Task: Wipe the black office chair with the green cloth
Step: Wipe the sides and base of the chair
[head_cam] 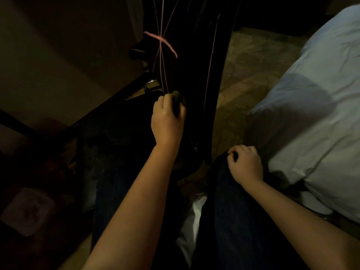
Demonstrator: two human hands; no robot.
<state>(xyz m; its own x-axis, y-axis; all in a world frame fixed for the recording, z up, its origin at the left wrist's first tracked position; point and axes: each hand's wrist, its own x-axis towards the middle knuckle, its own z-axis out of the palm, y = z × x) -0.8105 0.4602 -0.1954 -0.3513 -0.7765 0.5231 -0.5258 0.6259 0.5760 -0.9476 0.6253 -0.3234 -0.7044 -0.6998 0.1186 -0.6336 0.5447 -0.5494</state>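
The room is dim. The black office chair [196,61] stands upright ahead, its dark back marked with thin pink lines and a pink cross. My left hand [167,121] grips the bunched green cloth [178,99] and holds it against the lower part of the chair back. Only a small dark-green edge of the cloth shows above my fingers. My right hand [244,162] rests on my right knee, fingers curled and pinching the dark trouser fabric there.
A bed with a pale sheet [315,106] fills the right side. Patterned carpet [251,71] lies between bed and chair. A dark desk or table frame [81,121] runs diagonally at left, beside a wall. A chair armrest [137,50] juts out at left.
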